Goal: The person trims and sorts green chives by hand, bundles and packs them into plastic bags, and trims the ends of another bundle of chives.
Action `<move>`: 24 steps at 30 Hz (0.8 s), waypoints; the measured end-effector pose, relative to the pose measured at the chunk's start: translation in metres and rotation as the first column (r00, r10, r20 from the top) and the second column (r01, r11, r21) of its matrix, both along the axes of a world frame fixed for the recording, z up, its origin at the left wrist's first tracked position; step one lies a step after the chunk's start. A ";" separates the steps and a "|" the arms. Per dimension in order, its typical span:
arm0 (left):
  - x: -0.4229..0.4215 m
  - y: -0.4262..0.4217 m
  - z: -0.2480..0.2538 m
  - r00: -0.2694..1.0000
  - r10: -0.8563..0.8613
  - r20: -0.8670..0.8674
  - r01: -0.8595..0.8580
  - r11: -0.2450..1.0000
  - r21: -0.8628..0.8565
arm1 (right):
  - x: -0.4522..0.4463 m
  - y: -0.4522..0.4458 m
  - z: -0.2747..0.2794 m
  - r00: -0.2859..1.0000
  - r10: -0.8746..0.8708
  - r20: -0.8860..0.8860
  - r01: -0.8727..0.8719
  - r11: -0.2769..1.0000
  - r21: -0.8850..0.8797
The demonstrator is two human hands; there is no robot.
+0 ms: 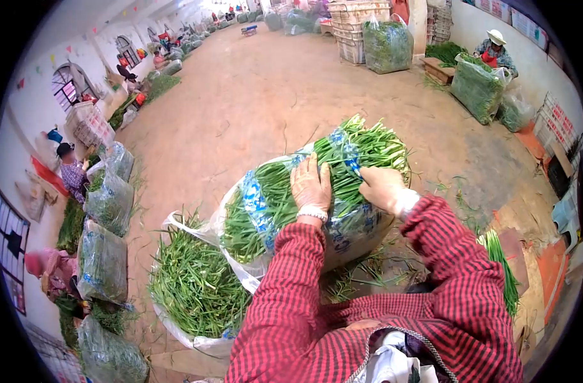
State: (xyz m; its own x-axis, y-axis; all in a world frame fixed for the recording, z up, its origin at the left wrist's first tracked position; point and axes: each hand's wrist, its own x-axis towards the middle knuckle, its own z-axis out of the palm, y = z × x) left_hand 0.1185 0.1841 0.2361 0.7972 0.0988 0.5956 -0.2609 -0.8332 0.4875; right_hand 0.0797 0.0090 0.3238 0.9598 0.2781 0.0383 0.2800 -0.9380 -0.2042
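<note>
Bag (355,236) of green stalks (279,184) sits at twelve o'clock. Left hand (311,185) lies flat across the stalks, unclenched; right hand (382,186) pinches blue plastic (351,163) at the bag's two o'clock.

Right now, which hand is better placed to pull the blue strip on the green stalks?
Probably the right hand: its fingers are right at the blue strip. The left hand lies flat over the green stalks, better suited to pressing them down.

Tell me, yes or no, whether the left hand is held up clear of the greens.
No, the left hand lies palm-down on top of the bundled greens.
</note>
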 end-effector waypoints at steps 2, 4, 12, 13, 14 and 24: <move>-0.006 -0.001 -0.002 0.998 0.010 0.054 -0.012 0.999 0.042 | -0.006 -0.038 -0.010 0.996 0.026 0.087 -0.043 0.978 0.204; -0.025 -0.005 0.003 0.998 -0.024 0.053 0.022 0.999 0.026 | -0.023 -0.054 -0.028 0.986 0.011 0.165 -0.070 0.933 0.354; -0.050 -0.023 -0.014 0.999 0.019 0.044 -0.023 0.995 0.101 | -0.062 0.016 -0.080 0.930 0.205 -0.305 0.308 0.017 0.951; -0.050 -0.022 -0.015 0.998 0.019 0.058 -0.024 0.995 0.099 | -0.062 0.011 -0.077 0.929 0.210 -0.305 0.308 0.017 0.951; -0.051 -0.020 -0.014 0.997 0.016 0.071 -0.023 0.995 0.100 | -0.061 0.005 -0.072 0.900 0.285 -0.329 0.332 0.039 0.943; -0.057 -0.025 -0.015 0.991 -0.031 0.133 0.008 0.985 0.171 | -0.037 -0.049 -0.024 0.844 0.345 -0.411 -0.008 0.774 0.633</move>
State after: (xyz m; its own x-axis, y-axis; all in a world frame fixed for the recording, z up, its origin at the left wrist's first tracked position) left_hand 0.0617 0.1586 0.2215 0.7096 -0.0274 0.7041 -0.3315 -0.8947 0.2992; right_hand 0.0428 -0.0397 0.2998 0.8284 0.5258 -0.1932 0.1341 -0.5211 -0.8429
